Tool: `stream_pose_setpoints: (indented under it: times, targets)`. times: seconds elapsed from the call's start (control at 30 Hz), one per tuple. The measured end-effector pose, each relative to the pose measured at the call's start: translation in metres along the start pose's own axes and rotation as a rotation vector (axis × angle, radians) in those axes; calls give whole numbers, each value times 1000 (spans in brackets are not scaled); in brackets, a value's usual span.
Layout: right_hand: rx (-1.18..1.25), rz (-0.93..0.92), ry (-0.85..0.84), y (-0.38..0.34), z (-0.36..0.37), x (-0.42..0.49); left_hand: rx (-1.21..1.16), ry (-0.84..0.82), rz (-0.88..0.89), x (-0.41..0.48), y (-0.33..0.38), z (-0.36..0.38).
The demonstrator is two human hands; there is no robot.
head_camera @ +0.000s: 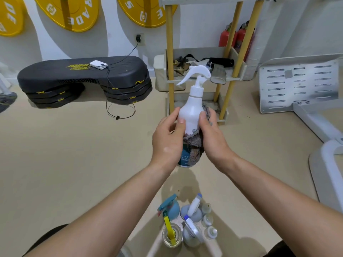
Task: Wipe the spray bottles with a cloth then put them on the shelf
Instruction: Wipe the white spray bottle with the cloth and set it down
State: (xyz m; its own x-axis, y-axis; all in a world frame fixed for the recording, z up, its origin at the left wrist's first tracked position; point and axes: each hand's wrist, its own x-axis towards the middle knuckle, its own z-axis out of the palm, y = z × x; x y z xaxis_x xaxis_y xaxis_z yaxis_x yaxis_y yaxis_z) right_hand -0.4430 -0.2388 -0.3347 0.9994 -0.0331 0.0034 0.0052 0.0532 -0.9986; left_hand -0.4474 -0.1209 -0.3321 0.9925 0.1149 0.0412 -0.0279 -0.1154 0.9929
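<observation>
From the head camera we had both hands up in front of the chest, and the white spray bottle (191, 112) stood upright between them, trigger head on top, well off the floor. The left hand (168, 138) gripped it from the left, thumb and fingers curled round the body. The right hand (213, 138) held the grey cloth (194, 143) wrapped against the bottle's right side and lower half, fingers closed over the fabric, a frayed end hanging down past the teal label.

Straight behind the bottle we saw the shelf (168, 34), yellow posts and pale trays, the middle tray loaded with dark straps and rags. Down near our knees a cluster of other spray bottles (185, 219) stood on the floor, one with a yellow trigger (169, 229), one with a teal head (168, 202). Off to the left sat a black step platform (83, 75); red fire extinguishers (225, 37) stood beyond the shelf.
</observation>
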Motion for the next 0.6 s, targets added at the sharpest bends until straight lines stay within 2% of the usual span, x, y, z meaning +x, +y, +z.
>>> stream_pose_setpoints:
  times: [0.17,0.23,0.33,0.4,0.6]
  targets:
    - [50,-50,14,-7,5,-6,11,-16,60,0,4,6]
    - [-49,-144,14,-10,4,-5,-72,-33,52,3,8,4]
    - [-360,-318,-44,-9,-1,-7,-274,-28,-47,10,17,-1]
    - [-529,-369,-80,-6,-4,-9,-322,11,-119,16,24,-7]
    - [-583,-370,-154,5,5,-21,-456,99,-165,29,31,-22]
